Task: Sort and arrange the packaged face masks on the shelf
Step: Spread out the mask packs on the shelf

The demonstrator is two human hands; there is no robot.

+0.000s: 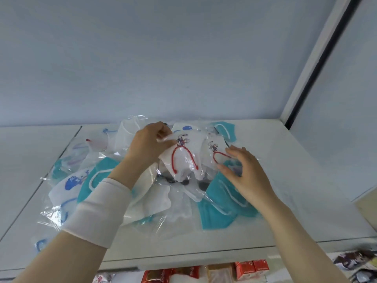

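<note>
A loose pile of face masks in clear plastic bags lies on the white shelf. My left hand pinches the top corner of a bagged white mask with red ear loops and lifts it above the pile. My right hand hovers with spread fingers over a second white mask with a red loop and touches a teal mask below it. More teal masks and a white mask with blue print lie at the left.
The shelf's back wall and right side panel close in the space. Below the front edge, red packets and other goods sit on a lower shelf. Another teal mask lies near the back.
</note>
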